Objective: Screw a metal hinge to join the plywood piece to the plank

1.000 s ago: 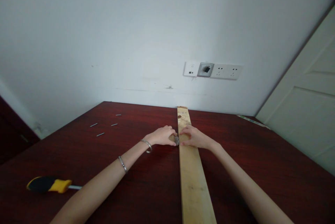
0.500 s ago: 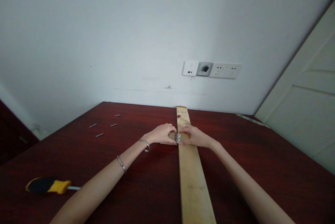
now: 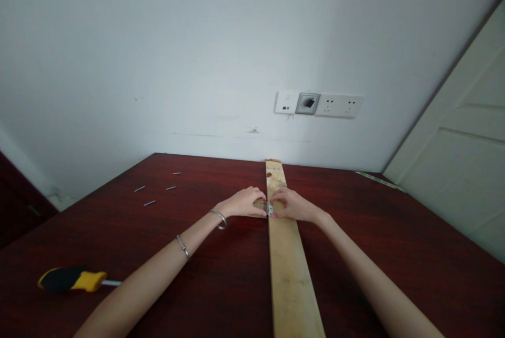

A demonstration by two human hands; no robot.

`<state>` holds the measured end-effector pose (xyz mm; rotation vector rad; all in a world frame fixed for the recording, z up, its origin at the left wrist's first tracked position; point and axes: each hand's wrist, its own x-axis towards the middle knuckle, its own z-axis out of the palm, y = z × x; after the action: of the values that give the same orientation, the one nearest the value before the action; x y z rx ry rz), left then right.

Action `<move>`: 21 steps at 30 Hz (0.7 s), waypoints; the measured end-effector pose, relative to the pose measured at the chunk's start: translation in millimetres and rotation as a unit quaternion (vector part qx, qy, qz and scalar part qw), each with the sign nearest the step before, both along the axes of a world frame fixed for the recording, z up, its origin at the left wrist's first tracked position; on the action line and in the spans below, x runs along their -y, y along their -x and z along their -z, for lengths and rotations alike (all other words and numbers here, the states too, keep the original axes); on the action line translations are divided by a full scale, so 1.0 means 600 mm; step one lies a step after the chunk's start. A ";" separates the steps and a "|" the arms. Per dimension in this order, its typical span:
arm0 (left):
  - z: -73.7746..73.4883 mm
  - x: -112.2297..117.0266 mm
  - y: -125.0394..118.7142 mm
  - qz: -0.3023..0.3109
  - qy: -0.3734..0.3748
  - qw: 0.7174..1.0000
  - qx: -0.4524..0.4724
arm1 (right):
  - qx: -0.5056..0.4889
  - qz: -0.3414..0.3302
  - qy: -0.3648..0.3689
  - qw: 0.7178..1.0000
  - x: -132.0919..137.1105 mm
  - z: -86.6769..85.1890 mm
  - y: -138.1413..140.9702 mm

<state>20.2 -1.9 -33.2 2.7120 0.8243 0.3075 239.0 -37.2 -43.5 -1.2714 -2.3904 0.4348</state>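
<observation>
A small metal hinge [image 3: 270, 208] lies on the long pale wooden board [image 3: 294, 275], at its left edge. My left hand [image 3: 245, 202] curls its thumb and fingers around the hinge's left side, above a short wooden piece [image 3: 254, 216] that butts against the board. From the right, my right hand [image 3: 294, 205] pinches at the hinge's other side, resting on the board. Both hands are closed about the hinge, with their fingertips partly hiding it. Two silver bangles [image 3: 183, 247] circle my left wrist and forearm.
Several screws [image 3: 150, 202] lie scattered on the dark red table [image 3: 213, 285] at left. A yellow and black screwdriver [image 3: 73, 280] sits near left, its shaft partly behind my forearm. Wall sockets [image 3: 339, 106] are above the table; a thin strip [image 3: 379, 181] lies far right.
My right fingertips have shifted slightly left and cover more of the hinge. The hinge appears moved a little or tilted. My left hand stays nearly still.
</observation>
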 end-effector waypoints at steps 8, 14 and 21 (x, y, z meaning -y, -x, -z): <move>0.001 0.000 0.001 -0.001 0.021 1.000 -0.004 | 0.005 -0.001 0.006 1.000 0.001 -0.001 0.000; 0.011 -0.004 0.002 0.003 0.029 0.999 -0.017 | 0.015 -0.009 0.007 1.000 0.004 -0.008 0.003; 0.011 -0.006 0.002 0.009 0.025 0.999 -0.045 | 0.017 -0.003 0.016 1.000 0.005 -0.010 0.005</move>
<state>18.8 1.6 -39.8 2.7014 0.8212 0.1594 236.1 -40.1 -37.4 -1.2939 -2.4252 0.4586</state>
